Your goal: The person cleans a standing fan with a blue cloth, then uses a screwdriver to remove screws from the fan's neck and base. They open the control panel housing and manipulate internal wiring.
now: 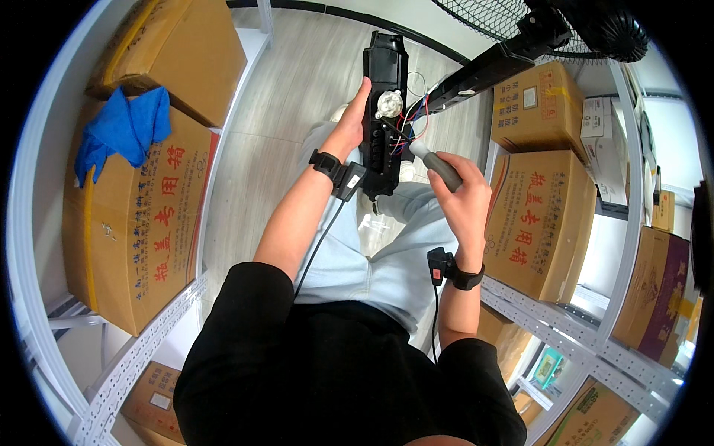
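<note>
A long black plastic housing [384, 70] stands in front of my knees, its inner side facing me. Set in its middle is a round whitish motor-like part [390, 105], and thin red, blue and white wires [425, 123] run out to the right. My left hand [355, 123] grips the housing along its left edge; the fingers behind it are hidden. In my right hand [465, 195] is a screwdriver [444, 171] with a grey handle and a white collar. Its dark shaft points up and left into the housing, below the round part; I cannot tell whether the tip touches a screw.
A black fan stand [483, 70] with a wire grille [487, 18] leans in from the upper right, close to the wires. Shelves with cardboard boxes [539, 223] flank me on both sides. A blue cloth [126, 134] lies on a left box [178, 171].
</note>
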Action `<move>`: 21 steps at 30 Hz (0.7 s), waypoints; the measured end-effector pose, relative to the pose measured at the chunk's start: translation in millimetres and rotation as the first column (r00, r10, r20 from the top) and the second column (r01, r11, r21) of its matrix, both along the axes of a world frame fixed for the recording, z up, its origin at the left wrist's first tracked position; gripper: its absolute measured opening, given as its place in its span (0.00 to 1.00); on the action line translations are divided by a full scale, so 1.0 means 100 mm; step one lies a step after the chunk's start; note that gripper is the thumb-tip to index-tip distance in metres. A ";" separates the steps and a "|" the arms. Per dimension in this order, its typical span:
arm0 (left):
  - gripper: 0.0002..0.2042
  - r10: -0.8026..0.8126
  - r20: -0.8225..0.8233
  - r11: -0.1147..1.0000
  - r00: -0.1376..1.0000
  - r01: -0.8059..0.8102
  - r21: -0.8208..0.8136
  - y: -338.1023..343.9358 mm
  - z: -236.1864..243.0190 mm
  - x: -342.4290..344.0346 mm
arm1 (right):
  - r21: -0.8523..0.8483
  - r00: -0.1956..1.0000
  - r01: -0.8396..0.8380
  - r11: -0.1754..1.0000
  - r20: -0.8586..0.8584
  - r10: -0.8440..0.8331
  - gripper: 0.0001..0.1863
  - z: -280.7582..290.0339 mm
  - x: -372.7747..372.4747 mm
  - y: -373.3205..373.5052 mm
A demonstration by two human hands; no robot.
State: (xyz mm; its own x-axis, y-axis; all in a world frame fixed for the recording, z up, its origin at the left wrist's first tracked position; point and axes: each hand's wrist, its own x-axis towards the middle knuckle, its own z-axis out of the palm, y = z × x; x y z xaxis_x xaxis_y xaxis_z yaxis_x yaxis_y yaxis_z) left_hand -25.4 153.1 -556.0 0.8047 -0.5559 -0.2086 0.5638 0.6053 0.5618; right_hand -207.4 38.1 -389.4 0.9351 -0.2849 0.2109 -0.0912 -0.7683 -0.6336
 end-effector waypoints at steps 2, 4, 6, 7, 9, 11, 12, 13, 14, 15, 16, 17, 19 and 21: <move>0.34 -0.003 -0.007 1.000 1.000 0.003 0.016 0.00 -0.01 0.00 | -0.021 0.999 -0.028 0.999 0.017 0.028 0.13 0.00 0.00 -0.01; 0.34 0.001 -0.003 1.000 1.000 -0.001 0.016 0.00 -0.02 -0.01 | -0.023 1.000 -0.025 0.999 0.015 0.025 0.13 0.01 0.00 -0.01; 0.34 -0.004 -0.008 1.000 1.000 0.004 0.011 0.00 -0.01 0.00 | -0.028 1.000 -0.018 0.999 0.023 0.019 0.13 0.02 0.00 -0.01; 0.34 -0.012 -0.016 1.000 1.000 0.012 0.007 0.00 -0.01 0.00 | -0.031 0.999 -0.013 0.999 0.033 0.014 0.13 0.03 -0.01 -0.01; 0.33 -0.024 -0.021 1.000 0.999 0.024 -0.007 0.01 -0.03 0.00 | -0.030 0.999 -0.007 1.000 0.039 0.009 0.13 0.03 0.00 0.00; 0.33 -0.035 -0.017 0.999 0.999 0.034 -0.027 0.00 -0.03 0.00 | -0.024 0.999 -0.006 1.000 0.033 0.007 0.13 0.04 0.01 0.00; 0.33 -0.026 -0.015 0.999 1.000 0.026 -0.021 0.00 -0.04 0.00 | -0.026 1.000 -0.009 1.000 0.027 0.009 0.13 0.04 0.01 0.00; 0.34 -0.018 -0.012 1.000 1.000 0.017 -0.014 0.00 -0.04 0.00 | -0.028 1.000 -0.011 1.000 0.022 0.012 0.13 0.04 0.01 0.00; 0.34 -0.008 -0.009 1.000 1.000 0.008 -0.008 -0.01 -0.04 0.00 | -0.030 1.000 -0.015 0.999 0.017 0.015 0.13 0.04 0.02 0.00; 0.34 -0.010 -0.008 1.000 1.000 0.010 -0.008 -0.01 -0.04 0.00 | -0.040 0.999 -0.029 0.999 0.018 0.029 0.13 0.03 0.02 -0.01; 0.34 -0.013 -0.007 1.000 1.000 0.013 -0.008 0.00 -0.04 0.00 | -0.050 0.999 -0.042 0.998 0.019 0.043 0.13 0.03 0.02 -0.02; 0.35 -0.014 -0.006 1.000 1.000 0.014 -0.007 0.00 -0.04 0.00 | -0.060 0.998 -0.058 0.997 0.020 0.059 0.14 0.02 0.02 -0.03; 0.36 -0.003 -0.019 1.000 1.000 0.004 0.026 0.01 -0.04 0.00 | -0.082 0.994 -0.106 0.991 0.026 0.109 0.15 0.03 0.03 -0.02; 0.36 -0.012 -0.026 0.999 1.000 0.013 0.032 0.01 -0.06 0.02 | -0.127 0.987 -0.154 0.980 0.032 0.159 0.15 0.04 0.03 -0.02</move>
State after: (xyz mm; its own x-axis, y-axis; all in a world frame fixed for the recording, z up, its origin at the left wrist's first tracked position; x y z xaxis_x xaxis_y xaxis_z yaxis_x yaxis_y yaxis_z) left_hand -23.9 154.0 -561.6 0.7918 -0.5587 -0.2466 0.5857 0.5802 0.5660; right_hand -204.3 35.9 -385.8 0.9558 -0.1050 0.2747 0.0607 -0.8437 -0.5335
